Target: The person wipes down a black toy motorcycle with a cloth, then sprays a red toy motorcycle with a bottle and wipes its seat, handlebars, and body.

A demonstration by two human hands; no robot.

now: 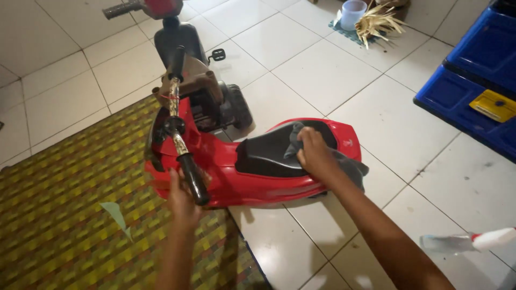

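Observation:
A red toy scooter (263, 185) with a black seat (266, 153) stands on the white tiled floor. My left hand (183, 200) grips the near black handlebar grip (193, 180). My right hand (314, 156) presses a dark grey cloth (352, 166) onto the rear of the seat; the cloth hangs over the red tail. The chrome handlebar runs up to a second black grip (177, 62).
A second small ride-on toy (180, 40), dark with a red top, stands behind the scooter. A green-yellow patterned mat (70, 215) lies left. A blue plastic crate (473, 80) sits right, a spray bottle (473, 241) lies lower right, a pale cup (353, 13) and dry leaves far back.

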